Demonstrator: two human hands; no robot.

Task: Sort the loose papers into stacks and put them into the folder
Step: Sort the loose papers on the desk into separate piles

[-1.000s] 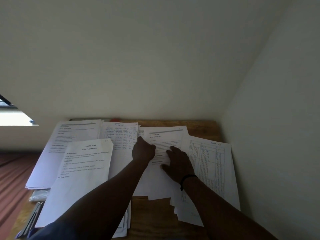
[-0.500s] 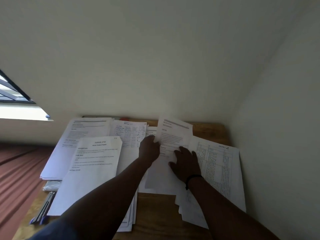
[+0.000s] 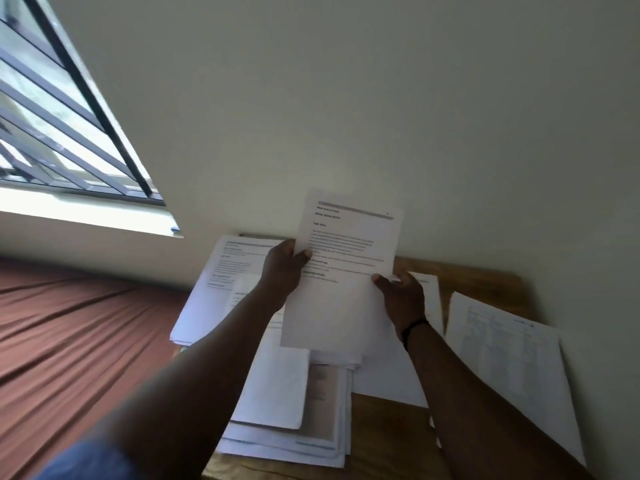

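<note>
Two hands hold one printed sheet (image 3: 341,282) up above the surface (image 3: 388,431): the left hand (image 3: 282,268) pinches its left edge with thumb on the front, the right hand (image 3: 403,299) grips its right edge. Beneath lie a stack (image 3: 287,403) at left and a table sheet (image 3: 512,368) at right

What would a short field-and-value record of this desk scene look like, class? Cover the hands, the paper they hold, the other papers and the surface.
left hand: grips the lifted sheet's left edge
right hand: grips its right edge
lifted sheet: printed text, raised above the desk
left stacks: overlapping white pages
table sheet: lies at the right, near the wall
desk: wooden
folder: cannot be made out
</note>
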